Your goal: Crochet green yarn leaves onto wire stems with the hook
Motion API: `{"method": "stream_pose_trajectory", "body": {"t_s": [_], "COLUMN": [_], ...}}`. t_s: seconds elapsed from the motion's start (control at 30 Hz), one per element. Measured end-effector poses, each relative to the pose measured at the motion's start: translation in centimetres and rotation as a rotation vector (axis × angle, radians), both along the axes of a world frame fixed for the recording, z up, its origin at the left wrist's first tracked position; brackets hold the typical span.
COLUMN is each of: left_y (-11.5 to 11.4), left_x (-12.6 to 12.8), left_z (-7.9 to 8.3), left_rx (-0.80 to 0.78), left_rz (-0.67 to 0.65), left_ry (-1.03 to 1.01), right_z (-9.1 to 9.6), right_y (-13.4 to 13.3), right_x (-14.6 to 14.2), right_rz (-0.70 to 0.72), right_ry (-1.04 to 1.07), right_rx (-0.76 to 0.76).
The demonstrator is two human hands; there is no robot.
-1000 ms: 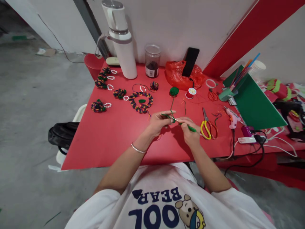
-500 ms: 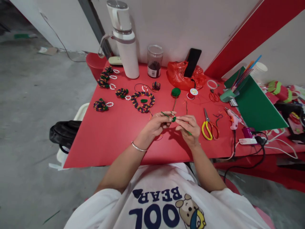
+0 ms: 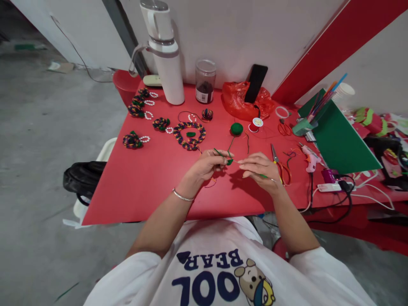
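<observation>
My left hand (image 3: 208,164) pinches a small piece of green crochet (image 3: 230,162), with green yarn running over its fingers. That yarn leads up to a green yarn ball (image 3: 236,129) farther back on the table. Closed around a crochet hook (image 3: 236,161), my right hand (image 3: 262,169) is a little way to the right. The hook's thin metal shaft reaches the green piece, and part of its green handle shows under the palm. Left of my hands lies a multicoloured braided ring (image 3: 176,135) with a small green piece (image 3: 191,134) inside it.
Scissors (image 3: 284,173) lie beside my right wrist, with a pink glue gun (image 3: 310,159) beyond. At the back stand a white flask (image 3: 170,76), a jar (image 3: 205,85) and a phone (image 3: 256,83) on a red bag. Several yarn flowers with bead loops (image 3: 132,140) lie left.
My right hand has moved right, away from my left hand, drawing the hook outward, and now covers part of the scissors. The green yarn ball has shifted slightly. The view has moved a little.
</observation>
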State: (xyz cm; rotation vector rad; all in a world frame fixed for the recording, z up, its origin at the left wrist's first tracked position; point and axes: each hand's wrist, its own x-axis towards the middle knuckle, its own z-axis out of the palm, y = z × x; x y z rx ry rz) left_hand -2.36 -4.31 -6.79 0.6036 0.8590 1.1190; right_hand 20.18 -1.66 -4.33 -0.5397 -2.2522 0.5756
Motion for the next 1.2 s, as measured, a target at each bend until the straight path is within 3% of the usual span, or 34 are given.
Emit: {"method": "stream_pose_trajectory", "body": {"t_s": [0.27, 0.37, 0.47, 0.53, 0.63, 0.8, 0.93, 1.03, 1.2], "left_y": [-0.1, -0.1, -0.1, -0.2, -0.2, -0.3, -0.3, -0.3, -0.2], "left_x": [-0.1, 0.0, 0.7, 1.3, 2.2, 3.1, 3.0, 2.3, 0.8], "left_z": [0.4, 0.1, -0.2, -0.3, -0.2, -0.1, -0.4, -0.3, 0.1], "left_rx": [0.009, 0.015, 0.051, 0.076, 0.113, 0.08, 0.021, -0.017, -0.013], "left_rz": [-0.039, -0.023, -0.002, 0.071, 0.252, 0.354, 0.283, 0.188, 0.094], "left_ry": [0.046, 0.029, 0.027, 0.046, 0.082, 0.129, 0.002, -0.065, -0.013], "right_z": [0.6, -1.1, -3.4, -4.5, -4.7, -4.4, -5.2, -5.3, -4.3], "right_y": [0.7, 0.4, -0.7, -1.6, -2.6, -2.5, -2.3, -2.1, -0.4], "right_x": [0.6, 0.0, -1.6, -2.8, -4.2, -4.8, -5.2, -5.2, -3.3], "right_rz": [0.105, 0.062, -0.084, -0.246, -0.426, -0.437, -0.483, -0.441, -0.222], "right_ry": [0.11, 0.198, 0.384, 0.435, 0.385, 0.224, 0.235, 0.31, 0.394], "right_rx": [-0.287, -0.418, -0.549, -0.53, -0.342, -0.044, 0.026, -0.014, -0.371]}}
